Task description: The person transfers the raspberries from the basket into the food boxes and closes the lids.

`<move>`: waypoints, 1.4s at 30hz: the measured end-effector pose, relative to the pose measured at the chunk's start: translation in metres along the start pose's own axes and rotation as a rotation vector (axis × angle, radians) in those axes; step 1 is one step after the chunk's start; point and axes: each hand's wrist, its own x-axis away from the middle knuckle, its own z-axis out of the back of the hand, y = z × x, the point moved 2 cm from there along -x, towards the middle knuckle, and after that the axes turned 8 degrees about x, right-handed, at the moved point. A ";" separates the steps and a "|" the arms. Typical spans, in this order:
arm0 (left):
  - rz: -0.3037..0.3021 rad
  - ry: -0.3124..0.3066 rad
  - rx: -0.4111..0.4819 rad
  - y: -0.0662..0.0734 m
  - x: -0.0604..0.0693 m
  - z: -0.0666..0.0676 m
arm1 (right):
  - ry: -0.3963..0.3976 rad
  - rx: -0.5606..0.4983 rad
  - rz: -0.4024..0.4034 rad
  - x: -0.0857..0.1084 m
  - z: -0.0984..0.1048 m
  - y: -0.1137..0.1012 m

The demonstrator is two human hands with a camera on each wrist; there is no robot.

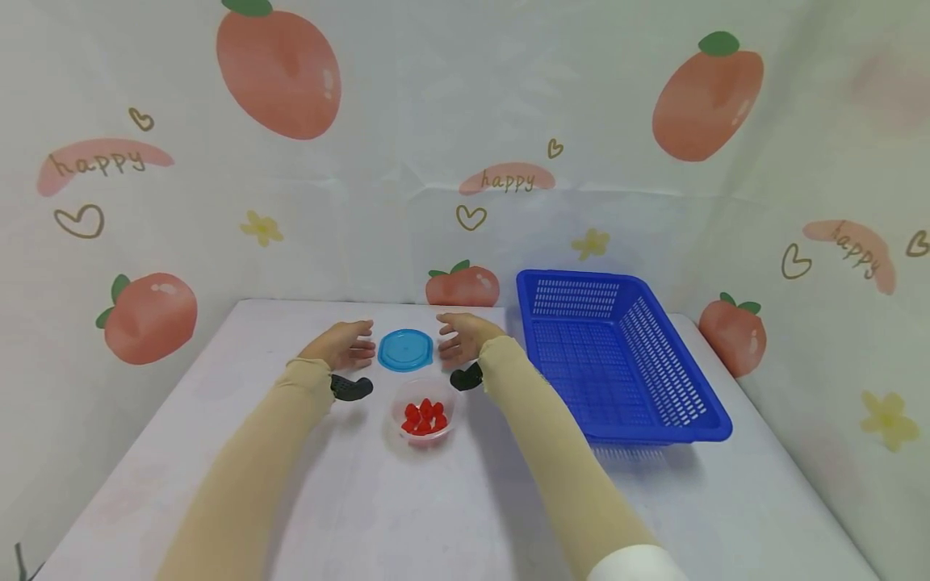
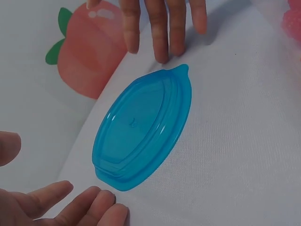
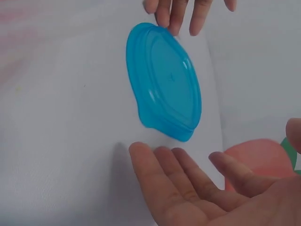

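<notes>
A translucent blue plastic lid with a small tab lies on the white table between the two hands. To its left is my left hand, fingers extended and apart from the lid in the head view. My right hand is on the other side, its fingers loosely straight and holding nothing. Both palms face inward in the wrist views, where the lid shows its raised rim. Nearer to me stands a clear round bowl with several small red pieces in it; they look like berries, but their kind is unclear.
A large blue plastic basket with slotted walls stands on the right of the table, beside my right forearm. Behind the table hangs a white cloth printed with fruit, hearts and lettering.
</notes>
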 end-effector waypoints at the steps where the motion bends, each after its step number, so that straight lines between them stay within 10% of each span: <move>1: 0.005 -0.002 0.014 0.000 -0.001 0.000 | -0.001 -0.001 -0.003 -0.001 0.000 0.000; 42: 0.093 0.078 0.222 -0.003 -0.008 -0.012 | -0.015 -0.098 -0.056 -0.007 -0.003 0.001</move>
